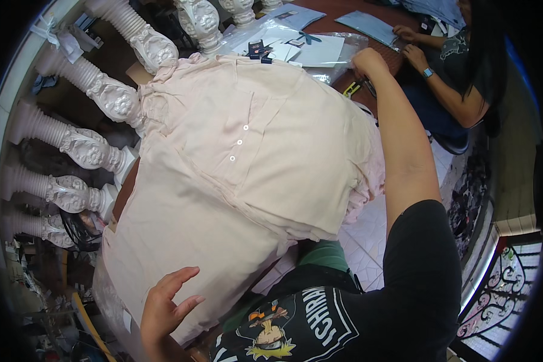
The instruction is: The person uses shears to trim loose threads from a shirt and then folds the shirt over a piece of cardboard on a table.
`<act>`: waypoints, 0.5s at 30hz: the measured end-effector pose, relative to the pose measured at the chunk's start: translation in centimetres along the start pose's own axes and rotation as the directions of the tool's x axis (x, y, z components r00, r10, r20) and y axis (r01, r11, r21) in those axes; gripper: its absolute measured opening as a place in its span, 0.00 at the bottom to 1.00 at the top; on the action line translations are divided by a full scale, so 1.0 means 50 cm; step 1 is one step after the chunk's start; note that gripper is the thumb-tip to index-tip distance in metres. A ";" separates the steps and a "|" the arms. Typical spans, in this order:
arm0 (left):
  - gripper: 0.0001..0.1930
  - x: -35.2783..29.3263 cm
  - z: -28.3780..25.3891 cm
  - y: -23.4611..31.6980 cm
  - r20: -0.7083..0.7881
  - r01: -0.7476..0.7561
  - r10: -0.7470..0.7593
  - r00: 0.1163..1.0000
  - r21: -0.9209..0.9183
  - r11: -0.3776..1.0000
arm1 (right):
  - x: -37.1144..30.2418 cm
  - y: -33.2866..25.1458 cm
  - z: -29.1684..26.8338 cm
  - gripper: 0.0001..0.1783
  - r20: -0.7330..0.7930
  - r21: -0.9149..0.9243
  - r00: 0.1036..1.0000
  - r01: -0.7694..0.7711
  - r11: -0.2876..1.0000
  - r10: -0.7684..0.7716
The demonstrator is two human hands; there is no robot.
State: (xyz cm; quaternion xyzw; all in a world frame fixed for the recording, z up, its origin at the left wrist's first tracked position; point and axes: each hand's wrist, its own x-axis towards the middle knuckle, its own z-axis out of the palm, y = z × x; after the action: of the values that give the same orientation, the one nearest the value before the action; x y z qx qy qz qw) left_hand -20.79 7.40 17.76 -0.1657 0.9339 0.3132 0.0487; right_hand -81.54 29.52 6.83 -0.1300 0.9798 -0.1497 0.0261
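Observation:
A pale pink button-placket shirt [283,151] lies spread out on top of other light pink garments [187,223]. Three white buttons show on its front. My left hand [168,298] hovers over the lower left garments, thumb and fingers apart, holding nothing. My right arm stretches past the shirt's far right edge, where my right hand [369,62] is closed with its fingers curled down. What it grips is hidden from this angle. Just below that hand lie a yellow-and-black tool [352,89] and a dark object I cannot make out.
White balusters [105,90] line the left and far side. Clear plastic bags [338,51] with white cards lie at the back. Across the table [380,33], a co-worker's hands [413,51] touch a packed light-blue garment [368,29]. A stool [452,143] stands at right.

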 end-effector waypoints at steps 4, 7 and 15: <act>0.25 -0.018 0.004 0.009 -0.004 0.055 -0.055 0.998 0.002 0.998 | -0.079 -0.050 0.002 0.16 -0.346 0.019 0.934 -0.088 0.996 0.089; 0.25 -0.013 0.009 0.010 0.016 0.041 -0.040 0.999 -0.008 0.999 | -0.110 -0.086 0.014 0.18 -0.467 -0.081 0.841 0.268 0.960 -0.274; 0.25 -0.018 0.017 0.009 0.021 0.076 -0.077 0.997 0.018 0.997 | -0.109 -0.121 0.069 0.24 -0.448 -0.534 0.470 0.541 0.650 -0.760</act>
State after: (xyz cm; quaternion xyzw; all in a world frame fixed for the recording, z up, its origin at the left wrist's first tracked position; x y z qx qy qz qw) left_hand -20.13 8.51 17.53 -0.1974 0.9290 0.3047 0.0724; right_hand -74.50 24.37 5.43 -0.4413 0.8079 -0.0226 -0.3900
